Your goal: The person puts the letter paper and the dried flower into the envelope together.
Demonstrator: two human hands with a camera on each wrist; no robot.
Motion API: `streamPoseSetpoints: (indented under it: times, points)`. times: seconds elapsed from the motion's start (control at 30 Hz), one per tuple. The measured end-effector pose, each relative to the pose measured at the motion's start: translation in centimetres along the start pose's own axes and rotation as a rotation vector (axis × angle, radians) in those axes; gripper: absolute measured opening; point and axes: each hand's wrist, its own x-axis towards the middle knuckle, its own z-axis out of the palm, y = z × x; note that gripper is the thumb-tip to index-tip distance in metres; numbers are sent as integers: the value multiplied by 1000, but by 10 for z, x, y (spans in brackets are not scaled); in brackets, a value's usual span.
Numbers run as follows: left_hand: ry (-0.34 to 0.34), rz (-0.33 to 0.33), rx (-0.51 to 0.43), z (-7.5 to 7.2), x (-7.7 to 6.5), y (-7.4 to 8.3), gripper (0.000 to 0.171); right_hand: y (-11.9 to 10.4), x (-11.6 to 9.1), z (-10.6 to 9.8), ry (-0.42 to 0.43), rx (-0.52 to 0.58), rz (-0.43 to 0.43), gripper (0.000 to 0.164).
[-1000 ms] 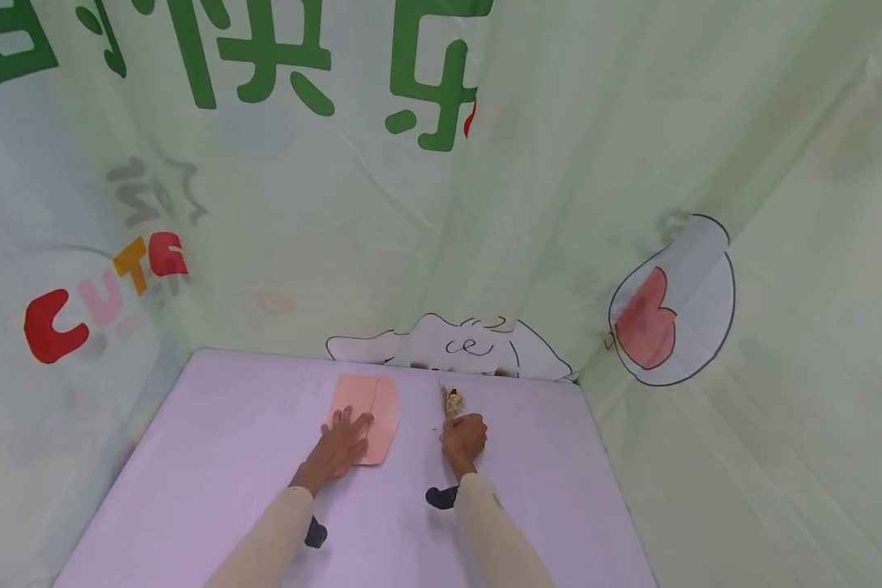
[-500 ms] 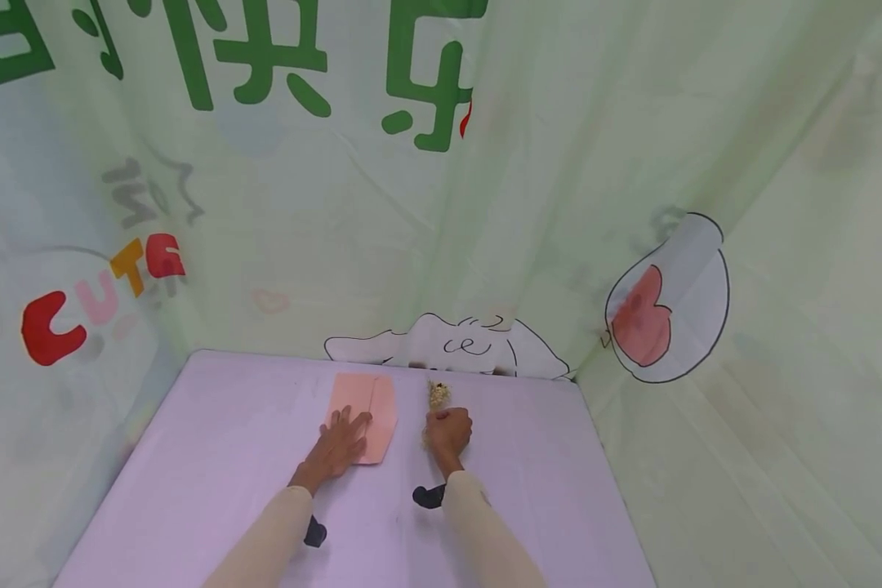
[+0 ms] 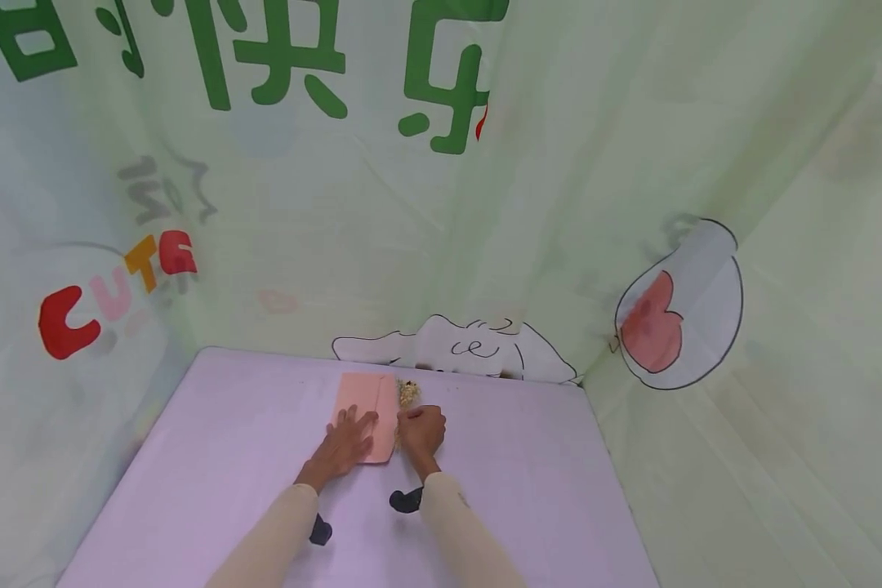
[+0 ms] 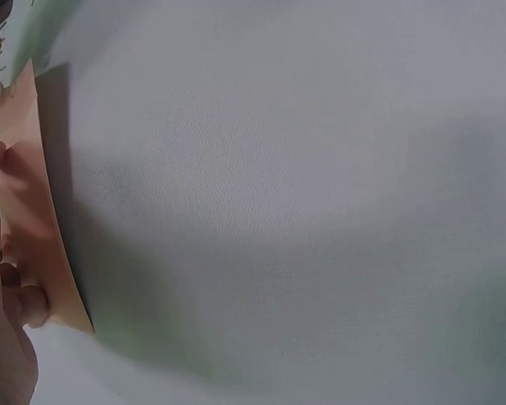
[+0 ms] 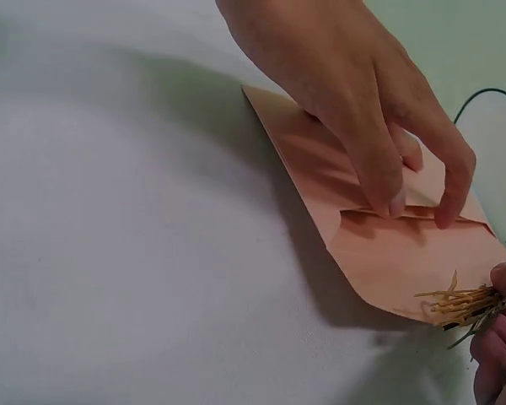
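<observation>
A pink paper envelope [image 3: 363, 390] lies near the back of the lilac table. My left hand [image 3: 343, 445] rests on it with spread fingers; in the right wrist view its fingertips touch the edge of the envelope's opening [image 5: 422, 213]. My right hand [image 3: 422, 429] grips a small bunch of dried flowers [image 3: 409, 393] by its stems, at the envelope's right edge. Cut stem ends [image 5: 462, 304] stick out of that fist and overlap the envelope's corner in the right wrist view. Only the thumb side of the left hand [image 4: 4, 337] shows in the left wrist view.
The lilac table [image 3: 529, 474] ends at a pale green curtain [image 3: 301, 229] printed with green characters and cartoons, which also hangs at both sides. Dark wrist camera mounts [image 3: 406, 500] jut from below the cream sleeves [image 3: 459, 531].
My right hand has moved left with the dried flowers, from well right of the envelope to its right edge. The left hand keeps its place on the envelope.
</observation>
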Motion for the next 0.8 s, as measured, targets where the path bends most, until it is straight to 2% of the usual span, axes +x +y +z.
streamPoseSetpoints:
  times: [0.17,0.33,0.57,0.8]
  points:
    - [-21,-39,-44,1,0,-2,53,-5,-10,10,-34,-24,-31,19]
    - [-30,-62,-49,2,1,-1,55,-5,-17,19,-65,-37,-34,13]
    - [-43,-90,-59,2,1,3,55,-5,-25,27,-87,-71,-56,21]
    - [-41,-88,3,-2,1,1,55,-7,-25,37,-131,-83,-128,19]
